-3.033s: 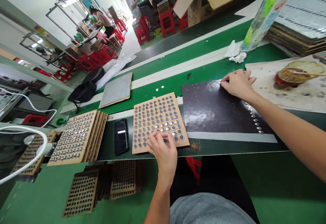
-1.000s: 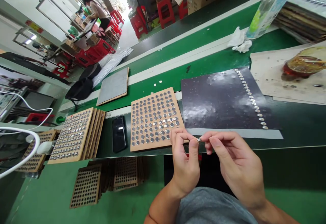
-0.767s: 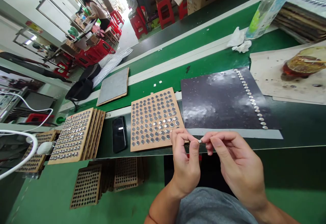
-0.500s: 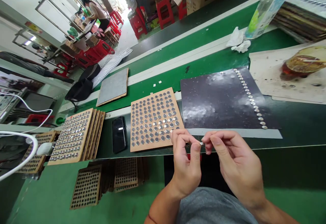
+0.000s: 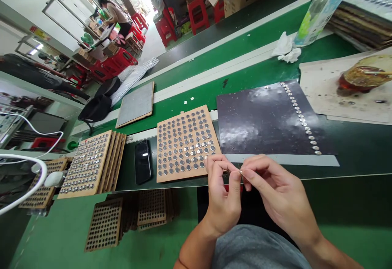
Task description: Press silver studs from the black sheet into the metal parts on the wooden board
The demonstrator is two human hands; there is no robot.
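My left hand (image 5: 225, 193) pinches a small shiny metal piece (image 5: 241, 172) between thumb and index finger at the table's front edge. The thumb and fingertips of my right hand (image 5: 280, 195) close on the same piece from the other side; the fingers mostly hide it, so its exact kind is unclear. Just beyond my left hand lies a brown board (image 5: 169, 176) with rows of round dark discs, several topped by small silvery pieces. Past my right hand is a black sheet (image 5: 251, 116) with a slanting row of small shiny metal pieces along its right side.
A phone (image 5: 143, 162) lies left of the board, beside a leaning stack of similar boards (image 5: 87, 163). A grey panel (image 5: 136, 103) is farther back. At right are a bottle (image 5: 321, 12), crumpled tissue (image 5: 283, 45) and a container of brown liquid (image 5: 364, 79).
My right thumb has come down and left onto the small metal piece, closing the pinch beside my left fingertips. My left hand has hardly moved. A background person at left has shifted.
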